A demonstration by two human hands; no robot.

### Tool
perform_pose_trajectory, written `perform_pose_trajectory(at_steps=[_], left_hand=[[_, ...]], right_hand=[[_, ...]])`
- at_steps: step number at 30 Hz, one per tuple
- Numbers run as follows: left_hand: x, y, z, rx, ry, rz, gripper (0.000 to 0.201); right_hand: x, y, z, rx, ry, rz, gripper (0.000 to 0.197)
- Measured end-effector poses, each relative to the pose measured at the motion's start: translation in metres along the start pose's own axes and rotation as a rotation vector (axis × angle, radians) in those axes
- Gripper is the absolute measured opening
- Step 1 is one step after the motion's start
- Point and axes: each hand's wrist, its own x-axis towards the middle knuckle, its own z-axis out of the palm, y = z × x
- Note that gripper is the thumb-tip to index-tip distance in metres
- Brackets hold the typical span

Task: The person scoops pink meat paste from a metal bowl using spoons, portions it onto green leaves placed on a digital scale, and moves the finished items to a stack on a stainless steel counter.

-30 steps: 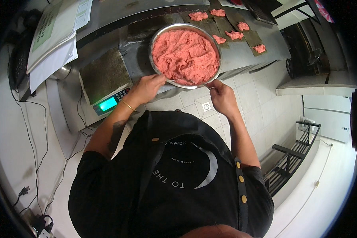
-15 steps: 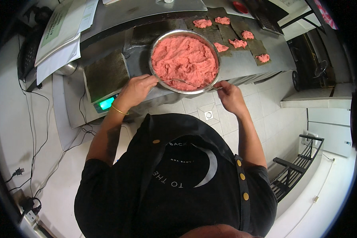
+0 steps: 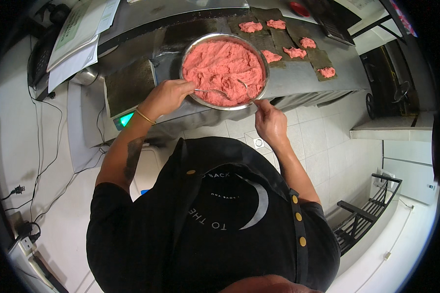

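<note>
A round metal bowl (image 3: pixel 225 107) full of pink paste (image 3: pixel 222 61) stands near the table's front edge. My left hand (image 3: pixel 168 96) is closed on the handle of a metal spoon (image 3: pixel 211 91), whose end lies in the paste along the near side. Closed at the near right rim, my right hand (image 3: pixel 270 121) grips a second spoon (image 3: pixel 244 85) that reaches over the rim into the paste. To the right of the bowl, several dumps of the same pink paste (image 3: pixel 295 52) sit on dark green-brown sheets (image 3: pixel 320 59), which look like seaweed.
Left of the bowl, a stack of dark sheets (image 3: pixel 128 88) rests above a scale with a lit green display (image 3: pixel 126 119). Papers (image 3: pixel 76 41) and a metal pot (image 3: pixel 85 77) are farther left. A red dish (image 3: pixel 299 9) stands at the back right. Cables (image 3: pixel 58 146) hang at the left.
The right spoon has moved inward and its tip now shows in the paste. The left spoon's end has shifted left. My right hand is slightly lower and more to the left.
</note>
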Motion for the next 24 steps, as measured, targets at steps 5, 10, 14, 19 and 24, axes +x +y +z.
perform_pose_trajectory(at_steps=[5, 10, 14, 19, 24], left_hand=[[-0.002, 0.003, 0.003, -0.016, 0.053, -0.025, 0.008], [-0.005, -0.003, 0.004, -0.054, 0.065, -0.066, 0.011], [0.0, -0.002, -0.009, -0.059, 0.091, -0.098, 0.013], [0.024, 0.01, -0.044, 0.031, 0.122, 0.011, 0.014], [0.049, 0.023, -0.07, 0.079, 0.188, 0.066, 0.016]], right_hand=[[0.001, -0.021, 0.002, 0.096, -0.127, 0.145, 0.026], [0.014, 0.001, 0.013, 0.309, -0.179, 0.161, 0.023], [0.035, -0.003, -0.006, 0.516, -0.283, 0.233, 0.019], [0.062, 0.007, -0.029, 0.62, -0.337, 0.201, 0.018], [0.088, 0.012, -0.06, 0.761, -0.328, 0.166, 0.019]])
